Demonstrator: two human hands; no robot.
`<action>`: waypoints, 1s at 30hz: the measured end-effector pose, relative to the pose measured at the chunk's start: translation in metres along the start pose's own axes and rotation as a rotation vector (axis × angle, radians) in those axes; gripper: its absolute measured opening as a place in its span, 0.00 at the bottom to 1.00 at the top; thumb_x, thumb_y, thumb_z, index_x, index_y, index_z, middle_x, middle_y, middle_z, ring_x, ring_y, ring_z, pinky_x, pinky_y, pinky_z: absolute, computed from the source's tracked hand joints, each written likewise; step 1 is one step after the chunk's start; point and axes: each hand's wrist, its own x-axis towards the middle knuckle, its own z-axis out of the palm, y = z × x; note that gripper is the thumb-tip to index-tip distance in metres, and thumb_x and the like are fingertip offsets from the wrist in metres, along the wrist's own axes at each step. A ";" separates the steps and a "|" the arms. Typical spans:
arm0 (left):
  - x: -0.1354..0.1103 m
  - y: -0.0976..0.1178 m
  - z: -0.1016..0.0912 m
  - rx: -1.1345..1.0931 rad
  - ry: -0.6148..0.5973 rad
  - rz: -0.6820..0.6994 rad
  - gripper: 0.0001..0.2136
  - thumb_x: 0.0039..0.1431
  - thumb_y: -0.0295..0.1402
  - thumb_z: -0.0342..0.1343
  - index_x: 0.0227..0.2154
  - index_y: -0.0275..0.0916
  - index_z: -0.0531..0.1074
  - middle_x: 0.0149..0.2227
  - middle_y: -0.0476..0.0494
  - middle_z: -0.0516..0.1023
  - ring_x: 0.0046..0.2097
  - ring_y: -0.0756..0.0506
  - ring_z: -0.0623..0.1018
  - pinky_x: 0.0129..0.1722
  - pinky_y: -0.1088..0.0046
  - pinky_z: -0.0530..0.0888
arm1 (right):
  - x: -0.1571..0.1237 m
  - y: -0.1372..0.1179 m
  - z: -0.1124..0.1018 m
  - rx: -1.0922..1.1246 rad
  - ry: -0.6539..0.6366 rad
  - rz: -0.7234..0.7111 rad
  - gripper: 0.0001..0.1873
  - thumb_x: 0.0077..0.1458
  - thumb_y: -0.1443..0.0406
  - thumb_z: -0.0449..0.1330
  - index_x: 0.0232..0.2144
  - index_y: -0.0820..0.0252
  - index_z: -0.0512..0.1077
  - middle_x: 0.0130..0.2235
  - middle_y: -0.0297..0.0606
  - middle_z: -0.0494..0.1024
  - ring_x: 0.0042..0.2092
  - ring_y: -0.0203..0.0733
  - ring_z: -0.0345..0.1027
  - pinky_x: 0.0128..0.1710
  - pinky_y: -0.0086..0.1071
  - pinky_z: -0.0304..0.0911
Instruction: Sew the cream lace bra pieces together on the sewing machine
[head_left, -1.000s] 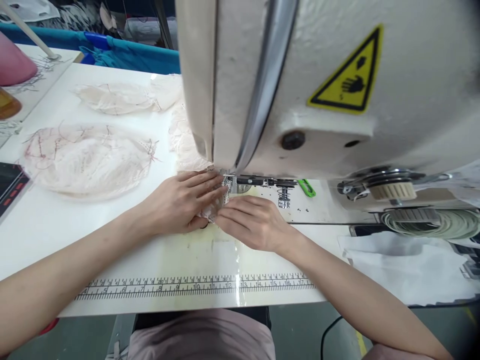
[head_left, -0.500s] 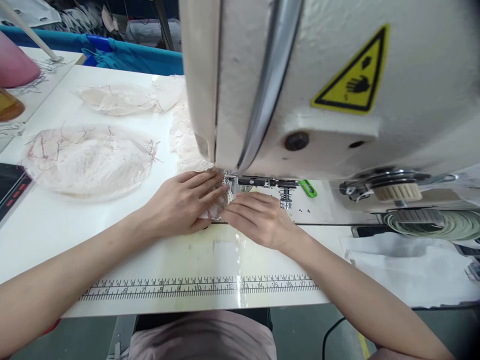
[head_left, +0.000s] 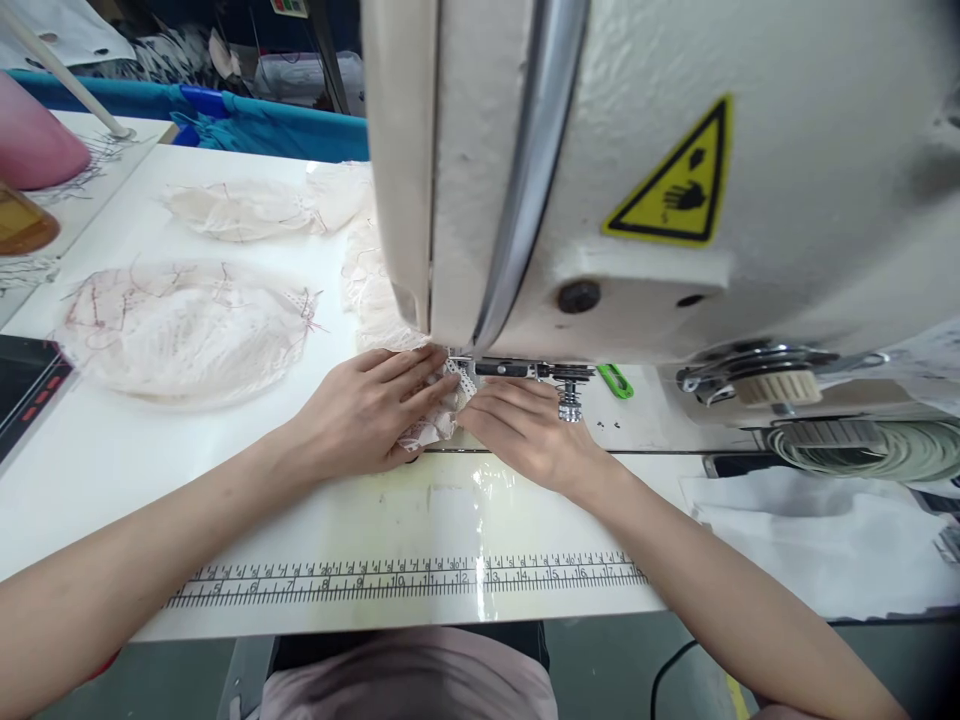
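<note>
My left hand (head_left: 379,410) lies flat, fingers stretched out over a piece of pale lace fabric (head_left: 435,430) beside the presser foot of the sewing machine (head_left: 480,200). Part of that lace shows between the two hands; the rest is under my left palm. With fingers bent and pressed together, my right hand (head_left: 525,430) pinches the lace's right edge, close below the metal guide (head_left: 510,369). The needle is hidden behind the machine head. More lace (head_left: 367,280) continues behind my left fingers, partly covered by the machine.
Two sheer lace pieces with reddish threads, a nearer one (head_left: 187,335) and a farther one (head_left: 240,210), lie on the white table (head_left: 247,510). A green thread snipper (head_left: 616,380) rests right of the guide. A printed ruler (head_left: 405,583) runs along the front edge; a dark control panel (head_left: 30,385) sits left.
My right hand has shifted slightly to the right, and more of the lace shows between my hands. My left hand stays nearly in place. The camera view has tilted a little.
</note>
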 end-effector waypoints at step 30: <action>0.003 0.001 0.003 -0.084 0.191 0.010 0.10 0.66 0.28 0.47 0.39 0.33 0.75 0.49 0.37 0.79 0.50 0.43 0.79 0.54 0.66 0.77 | 0.011 -0.006 0.006 -0.026 0.141 -0.015 0.11 0.56 0.77 0.58 0.34 0.58 0.74 0.38 0.28 0.81 0.43 0.33 0.75 0.40 0.29 0.67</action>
